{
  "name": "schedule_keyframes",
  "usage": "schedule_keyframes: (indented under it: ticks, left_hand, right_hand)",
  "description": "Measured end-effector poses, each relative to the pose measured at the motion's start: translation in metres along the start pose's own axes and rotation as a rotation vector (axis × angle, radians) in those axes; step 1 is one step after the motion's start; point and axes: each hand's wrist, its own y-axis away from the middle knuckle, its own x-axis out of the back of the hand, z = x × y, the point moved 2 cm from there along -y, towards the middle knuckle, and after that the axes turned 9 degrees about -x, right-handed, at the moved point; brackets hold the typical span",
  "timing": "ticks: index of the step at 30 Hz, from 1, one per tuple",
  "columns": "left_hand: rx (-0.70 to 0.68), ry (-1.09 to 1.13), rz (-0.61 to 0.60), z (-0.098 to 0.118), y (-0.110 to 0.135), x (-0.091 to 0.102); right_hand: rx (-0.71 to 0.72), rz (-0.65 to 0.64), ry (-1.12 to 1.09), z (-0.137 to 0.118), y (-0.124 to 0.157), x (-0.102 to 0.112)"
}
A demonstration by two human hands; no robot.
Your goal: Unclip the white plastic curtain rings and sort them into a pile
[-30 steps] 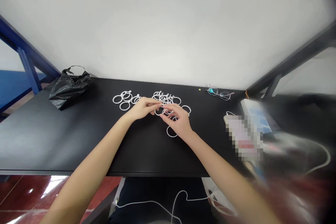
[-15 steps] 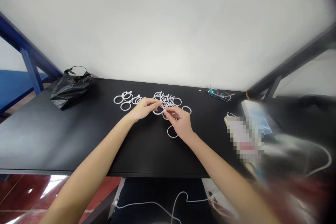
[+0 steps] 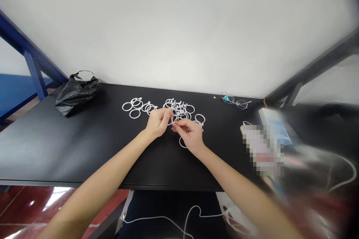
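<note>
1. White plastic rings (image 3: pixel 179 110) lie in a loose pile on the black table (image 3: pixel 84 145), with a smaller group (image 3: pixel 137 107) apart to its left.
2. Your left hand (image 3: pixel 158 123) and right hand (image 3: pixel 190 134) have drawn closer together over the last second and now meet at the near edge of the pile.
3. Both sets of fingers are pinched nearly shut on one ring (image 3: pixel 170 119) between them; a second ring in the pinch may be there, but I cannot tell.
4. One loose ring (image 3: pixel 182 143) lies under your right hand.
5. That closing-in reads as you working the held ring with both hands rather than picking from the pile.
6. Glasses (image 3: pixel 235 100) and a black bag (image 3: pixel 75 91) sit well apart.
</note>
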Motion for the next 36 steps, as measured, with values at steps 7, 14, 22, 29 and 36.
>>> schedule_keyframes:
  ticks: [7,14,22,29,36]
  left_hand:
    - [0.042,0.026,-0.065,-0.001,-0.004,-0.001]
    - [0.040,-0.048,-0.323,-0.003,-0.002,-0.003]
    - [-0.049,-0.407,-0.137,-0.014,-0.008,0.009]
    - [0.243,-0.642,-0.039,-0.050,-0.010,0.040]
    - [0.279,-0.791,-0.151,-0.062,0.003,0.031]
  right_hand:
    - [0.003,0.028,-0.001,0.003,0.000,0.001]
    - [-0.063,0.190,-0.051,0.003,-0.006,0.009]
    - [-0.151,0.187,-0.120,0.001,-0.011,0.011]
    - [-0.174,0.164,-0.099,0.005,-0.010,0.011]
    - [-0.083,0.127,0.219,-0.001,-0.012,0.014]
